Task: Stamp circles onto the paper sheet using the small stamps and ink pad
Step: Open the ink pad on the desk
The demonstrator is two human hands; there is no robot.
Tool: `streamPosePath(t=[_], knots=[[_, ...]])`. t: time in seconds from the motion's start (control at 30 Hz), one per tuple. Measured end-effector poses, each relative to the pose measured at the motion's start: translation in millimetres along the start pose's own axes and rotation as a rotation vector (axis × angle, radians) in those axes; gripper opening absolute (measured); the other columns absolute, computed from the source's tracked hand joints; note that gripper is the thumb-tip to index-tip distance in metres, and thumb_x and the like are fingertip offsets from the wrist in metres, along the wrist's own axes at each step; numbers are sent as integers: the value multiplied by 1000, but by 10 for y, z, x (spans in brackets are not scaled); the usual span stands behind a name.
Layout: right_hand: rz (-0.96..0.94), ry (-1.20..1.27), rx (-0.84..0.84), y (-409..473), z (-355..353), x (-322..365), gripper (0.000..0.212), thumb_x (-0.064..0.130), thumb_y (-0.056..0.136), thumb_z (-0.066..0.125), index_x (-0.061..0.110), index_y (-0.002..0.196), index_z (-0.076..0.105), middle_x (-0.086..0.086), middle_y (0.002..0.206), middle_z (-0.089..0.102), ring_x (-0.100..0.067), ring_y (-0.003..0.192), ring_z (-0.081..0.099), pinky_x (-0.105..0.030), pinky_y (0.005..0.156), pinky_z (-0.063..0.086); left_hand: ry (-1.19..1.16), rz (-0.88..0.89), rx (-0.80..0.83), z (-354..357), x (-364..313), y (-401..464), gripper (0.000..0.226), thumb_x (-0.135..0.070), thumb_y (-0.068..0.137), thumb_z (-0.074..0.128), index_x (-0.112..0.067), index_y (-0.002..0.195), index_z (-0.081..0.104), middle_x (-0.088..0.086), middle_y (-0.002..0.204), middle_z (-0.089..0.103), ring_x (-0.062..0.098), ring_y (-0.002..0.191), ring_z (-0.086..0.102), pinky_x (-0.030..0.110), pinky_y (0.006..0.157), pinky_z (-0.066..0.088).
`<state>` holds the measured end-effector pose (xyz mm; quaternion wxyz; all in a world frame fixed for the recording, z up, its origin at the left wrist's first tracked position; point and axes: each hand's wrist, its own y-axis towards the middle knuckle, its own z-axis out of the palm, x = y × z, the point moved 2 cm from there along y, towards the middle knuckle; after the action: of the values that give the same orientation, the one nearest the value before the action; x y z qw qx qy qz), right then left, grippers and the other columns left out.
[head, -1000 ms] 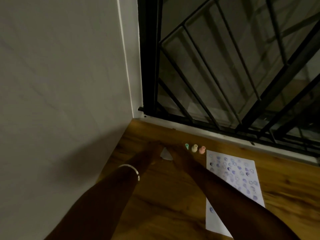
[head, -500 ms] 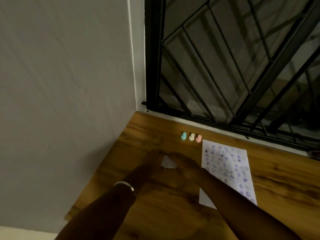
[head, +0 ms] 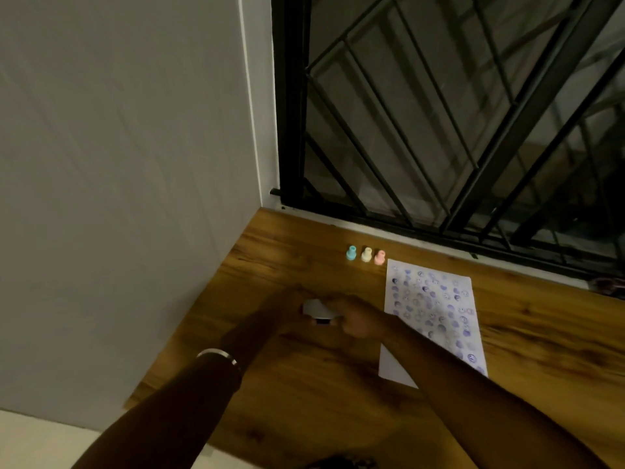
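Silver bangle (head: 219, 356) on left wrist. Both hands meet on a small white item, likely the ink pad (head: 318, 309), on the wooden desk (head: 304, 394): left hand (head: 287, 311) and right hand (head: 360, 319) curled around it, exact grip unclear. Paper sheet (head: 434, 316) just right, covered in purple circles. Teal stamp (head: 351, 253), cream stamp (head: 366, 254), pink stamp (head: 380, 257) in a row beyond, near black window grille (head: 439, 113).

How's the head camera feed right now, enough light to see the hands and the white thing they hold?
Head view: dim overall. Both hands, left hand and right hand, are dark and merge with the wooden table. The white object between them is bright but soft-edged; the paper sheet and three stamps read clearly. Wide-angle tilt slants the window grille.
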<state>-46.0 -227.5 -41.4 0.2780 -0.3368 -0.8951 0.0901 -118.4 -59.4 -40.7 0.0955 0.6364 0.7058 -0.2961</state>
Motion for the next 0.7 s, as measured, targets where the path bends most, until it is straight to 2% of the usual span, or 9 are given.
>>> streamPosePath(t=[0.1,0.2,0.27,0.4,0.47,0.6,0.7], knots=[[-20,75,-5,12,-116,-52,41,20,93,57,22,134,49,-5,135,55,-20,117,55,-28,94,44,29,-54,9,-77,48,79,55,-40,81,70,-19,130,55,6,139,52,24,125,51,34,102,40],[-58,139,-36,36,-235,-44,20,21,96,53,22,113,64,4,107,66,-7,90,61,-23,76,46,-44,-54,30,-135,101,124,40,-42,86,65,-18,118,63,5,125,63,22,114,58,29,90,44],[-54,164,-86,68,-301,-51,16,22,97,52,19,100,68,0,99,69,-10,86,64,-30,78,52,-96,-71,-5,-170,136,150,36,-42,90,60,-14,111,66,7,118,66,23,108,61,25,83,40],[-13,215,-196,136,-351,-66,22,23,98,49,25,83,64,-4,91,68,-17,84,63,-38,84,51,-121,-89,-91,-201,128,211,36,-36,97,50,-8,115,63,13,121,63,29,111,59,32,88,42],[12,232,-237,194,-354,-71,20,25,99,47,24,91,65,-3,97,67,-17,90,62,-36,86,49,-149,-76,-149,-194,109,256,36,-34,98,48,-7,117,61,15,121,62,31,112,58,34,90,42],[44,164,-295,333,-354,-60,26,22,100,45,9,111,64,-14,112,65,-25,103,60,-36,91,47,-218,-150,-237,-149,106,341,38,-30,98,47,-5,127,54,17,130,56,32,117,53,40,99,41],[46,103,-297,430,-318,-74,26,19,99,46,11,120,60,-14,121,60,-26,109,57,-36,94,46,-251,-174,-253,-97,140,415,40,-29,98,47,-7,131,52,17,132,55,31,119,52,40,100,41]])
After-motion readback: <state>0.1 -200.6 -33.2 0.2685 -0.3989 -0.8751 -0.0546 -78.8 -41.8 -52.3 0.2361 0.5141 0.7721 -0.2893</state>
